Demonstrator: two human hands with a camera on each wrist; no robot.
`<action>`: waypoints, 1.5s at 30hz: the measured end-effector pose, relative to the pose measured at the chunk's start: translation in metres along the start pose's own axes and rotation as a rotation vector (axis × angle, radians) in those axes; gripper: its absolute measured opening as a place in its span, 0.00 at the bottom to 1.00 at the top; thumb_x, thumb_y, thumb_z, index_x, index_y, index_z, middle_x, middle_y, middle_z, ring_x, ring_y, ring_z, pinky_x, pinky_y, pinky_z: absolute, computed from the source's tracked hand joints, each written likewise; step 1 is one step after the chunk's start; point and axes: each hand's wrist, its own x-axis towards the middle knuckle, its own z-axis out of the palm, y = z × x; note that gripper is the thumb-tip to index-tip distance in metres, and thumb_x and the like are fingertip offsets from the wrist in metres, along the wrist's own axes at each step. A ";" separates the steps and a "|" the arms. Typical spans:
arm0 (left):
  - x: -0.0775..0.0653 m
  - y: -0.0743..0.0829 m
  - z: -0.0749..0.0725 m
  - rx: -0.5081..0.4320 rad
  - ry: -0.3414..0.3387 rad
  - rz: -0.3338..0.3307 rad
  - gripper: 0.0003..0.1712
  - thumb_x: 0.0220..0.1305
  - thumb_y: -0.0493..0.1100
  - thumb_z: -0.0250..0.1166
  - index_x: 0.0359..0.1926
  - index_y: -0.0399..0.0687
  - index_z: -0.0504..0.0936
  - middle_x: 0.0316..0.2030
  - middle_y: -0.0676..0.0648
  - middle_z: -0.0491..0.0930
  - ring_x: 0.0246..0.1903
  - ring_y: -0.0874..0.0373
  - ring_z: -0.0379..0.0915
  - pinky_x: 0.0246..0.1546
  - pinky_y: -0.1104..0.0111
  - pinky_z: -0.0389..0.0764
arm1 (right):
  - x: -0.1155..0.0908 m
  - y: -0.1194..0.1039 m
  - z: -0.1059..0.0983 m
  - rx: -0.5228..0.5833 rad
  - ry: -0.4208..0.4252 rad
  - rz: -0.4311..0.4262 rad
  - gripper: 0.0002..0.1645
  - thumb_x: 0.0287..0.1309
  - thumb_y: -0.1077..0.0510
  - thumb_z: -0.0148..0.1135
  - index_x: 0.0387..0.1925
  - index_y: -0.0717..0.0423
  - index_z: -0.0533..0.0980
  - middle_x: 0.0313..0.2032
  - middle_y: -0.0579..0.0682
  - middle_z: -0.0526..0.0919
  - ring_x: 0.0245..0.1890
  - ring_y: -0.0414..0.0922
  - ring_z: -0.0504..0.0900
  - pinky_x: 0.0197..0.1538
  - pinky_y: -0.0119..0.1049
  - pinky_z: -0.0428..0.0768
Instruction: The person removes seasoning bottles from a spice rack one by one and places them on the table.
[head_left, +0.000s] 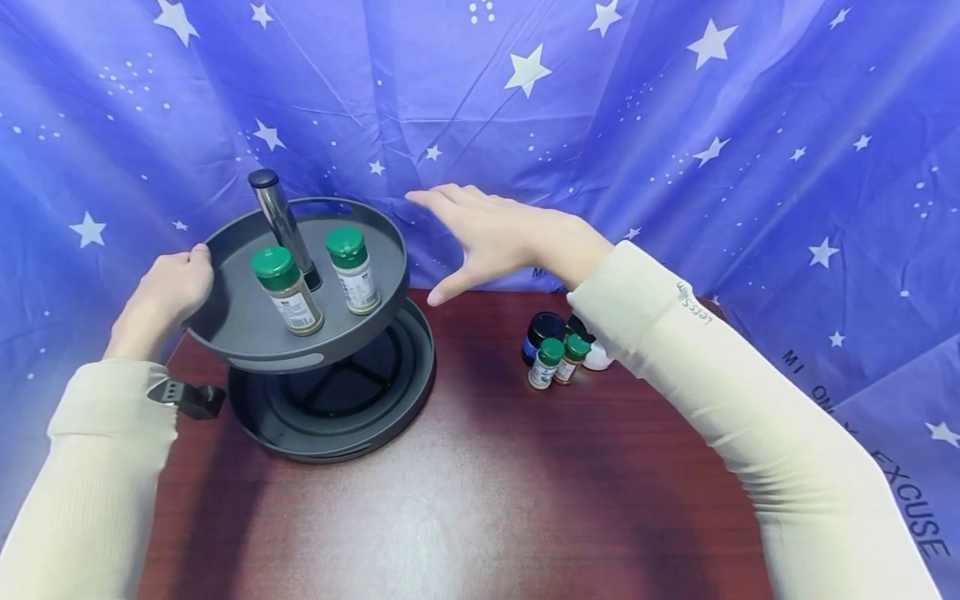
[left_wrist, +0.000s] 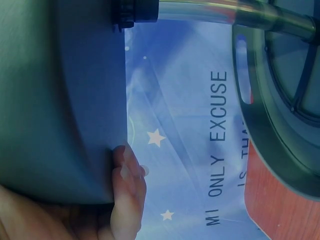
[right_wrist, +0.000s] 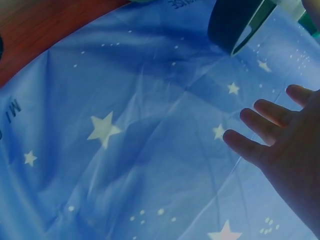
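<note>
A dark grey two-tier turntable organizer fills the left of the head view, its upper tray (head_left: 240, 287) tilted above the lower tray (head_left: 420, 400). A shiny post (head_left: 281, 218) with a black cap rises through the upper tray. Two green-capped spice jars, one in front (head_left: 296, 312) and one to its right (head_left: 358, 287), stand on that tray. My left hand (head_left: 168, 287) grips the tray's left rim; the left wrist view shows its fingers (left_wrist: 127, 200) against the underside. To the right of the tray, my right hand (head_left: 498, 233) is in the air, fingers extended and thumb spread, holding nothing.
On the red-brown table (head_left: 480, 500), to the right, two small green-capped jars (head_left: 546, 367) stand before a dark jar (head_left: 542, 329). A white rounded object (head_left: 597, 358) is partly hidden by the right sleeve. A blue star-patterned curtain (head_left: 480, 108) hangs behind the table.
</note>
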 end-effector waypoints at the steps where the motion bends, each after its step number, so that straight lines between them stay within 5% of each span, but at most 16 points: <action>1: 0.000 0.000 0.000 0.001 0.000 0.001 0.48 0.70 0.62 0.14 0.72 0.28 0.52 0.71 0.22 0.47 0.67 0.21 0.47 0.60 0.29 0.58 | 0.001 -0.003 0.000 -0.001 0.007 -0.011 0.71 0.44 0.26 0.70 0.78 0.49 0.43 0.75 0.52 0.54 0.74 0.52 0.56 0.73 0.55 0.61; 15: 0.000 0.000 -0.001 0.005 -0.004 0.001 0.48 0.70 0.63 0.14 0.73 0.30 0.49 0.71 0.23 0.45 0.67 0.20 0.46 0.60 0.29 0.57 | 0.025 -0.038 0.008 -0.075 0.074 -0.139 0.71 0.41 0.26 0.72 0.77 0.48 0.47 0.77 0.55 0.49 0.77 0.50 0.49 0.74 0.52 0.61; 30: -0.002 0.001 0.000 -0.001 0.003 -0.020 0.48 0.70 0.63 0.15 0.72 0.30 0.54 0.72 0.24 0.47 0.67 0.21 0.48 0.59 0.29 0.58 | 0.042 -0.060 0.016 -0.133 0.037 -0.155 0.52 0.61 0.30 0.57 0.77 0.41 0.46 0.79 0.49 0.40 0.78 0.47 0.47 0.73 0.47 0.66; 36: -0.002 0.000 0.000 0.007 0.007 -0.004 0.48 0.70 0.62 0.15 0.72 0.30 0.52 0.71 0.23 0.47 0.67 0.20 0.47 0.59 0.29 0.58 | 0.046 -0.061 0.026 -0.201 0.090 -0.239 0.44 0.66 0.37 0.57 0.75 0.46 0.54 0.77 0.49 0.51 0.75 0.47 0.56 0.66 0.46 0.74; 45: 0.000 0.002 0.001 0.000 0.007 -0.016 0.48 0.70 0.63 0.15 0.72 0.31 0.53 0.71 0.23 0.48 0.67 0.21 0.48 0.59 0.29 0.59 | 0.046 -0.062 0.034 -0.211 0.214 -0.273 0.25 0.68 0.61 0.54 0.65 0.50 0.67 0.62 0.50 0.69 0.55 0.52 0.73 0.52 0.44 0.81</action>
